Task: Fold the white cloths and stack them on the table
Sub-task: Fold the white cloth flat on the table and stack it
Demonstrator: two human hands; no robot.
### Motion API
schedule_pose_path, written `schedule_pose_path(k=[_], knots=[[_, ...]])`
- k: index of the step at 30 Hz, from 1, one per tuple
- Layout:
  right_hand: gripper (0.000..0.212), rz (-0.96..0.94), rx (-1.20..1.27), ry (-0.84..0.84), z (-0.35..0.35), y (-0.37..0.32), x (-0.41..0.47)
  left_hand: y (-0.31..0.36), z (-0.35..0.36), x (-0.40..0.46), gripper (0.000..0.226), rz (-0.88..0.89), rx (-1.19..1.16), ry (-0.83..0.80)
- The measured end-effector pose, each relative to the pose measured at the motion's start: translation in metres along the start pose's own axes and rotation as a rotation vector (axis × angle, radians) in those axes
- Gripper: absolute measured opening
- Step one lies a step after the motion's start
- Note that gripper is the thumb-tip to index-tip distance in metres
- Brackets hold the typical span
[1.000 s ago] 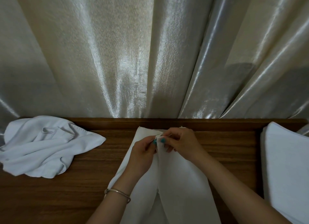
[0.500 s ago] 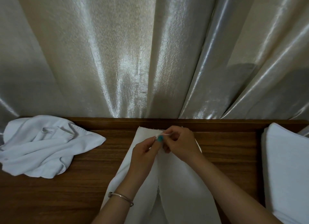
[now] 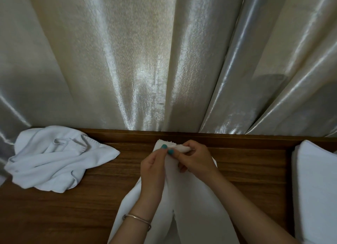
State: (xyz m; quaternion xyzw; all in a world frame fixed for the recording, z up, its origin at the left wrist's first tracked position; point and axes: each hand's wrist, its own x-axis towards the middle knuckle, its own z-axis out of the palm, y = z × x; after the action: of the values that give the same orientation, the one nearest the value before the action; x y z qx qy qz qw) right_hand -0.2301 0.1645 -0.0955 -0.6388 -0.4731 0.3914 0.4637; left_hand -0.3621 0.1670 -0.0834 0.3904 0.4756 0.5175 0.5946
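Note:
A long white cloth [image 3: 197, 207] lies down the middle of the wooden table [image 3: 73, 216], running toward me and off the bottom of the view. My left hand [image 3: 152, 171] and my right hand [image 3: 196, 157] meet at its far end, each pinching the corners together just above the table. A crumpled heap of white cloths [image 3: 54, 158] lies at the far left. A folded white stack [image 3: 317, 189] stands at the right edge.
Shiny pale curtains [image 3: 145, 61] hang right behind the table's raised back rim [image 3: 237, 137]. Bare wood shows between the centre cloth and both piles. A metal bangle [image 3: 136, 219] is on my left wrist.
Both hands have kept hold of the cloth's far corners and shifted them slightly away from me. The two piles have not moved.

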Motion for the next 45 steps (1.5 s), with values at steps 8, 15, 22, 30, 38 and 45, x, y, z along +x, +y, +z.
schedule_pose_path(k=[8, 15, 22, 30, 38, 45], knots=[[0.053, -0.332, -1.081, -0.236, -0.038, -0.026, 0.014, 0.028, -0.006, -0.003, 0.033, 0.212, 0.201, -0.020], [0.043, -0.676, -1.343, -0.360, -0.056, -0.085, 0.020, 0.074, -0.022, -0.008, 0.033, 0.412, 0.258, -0.038], [0.058, -0.728, -1.430, -0.508, -0.040, -0.133, 0.000, 0.130, -0.050, -0.015, 0.032, 0.511, 0.236, 0.037], [0.066, -0.489, -1.482, -0.540, -0.021, -0.180, -0.033, 0.205, -0.081, -0.028, 0.034, 0.669, 0.255, -0.002], [0.050, -0.383, -1.490, -0.408, -0.025, -0.206, -0.068, 0.270, -0.133, -0.032, 0.030, 0.712, 0.191, 0.028], [0.036, -0.434, -1.377, -0.006, -0.043, -0.221, -0.085, 0.285, -0.166, -0.024, 0.031, 0.754, 0.207, 0.182]])
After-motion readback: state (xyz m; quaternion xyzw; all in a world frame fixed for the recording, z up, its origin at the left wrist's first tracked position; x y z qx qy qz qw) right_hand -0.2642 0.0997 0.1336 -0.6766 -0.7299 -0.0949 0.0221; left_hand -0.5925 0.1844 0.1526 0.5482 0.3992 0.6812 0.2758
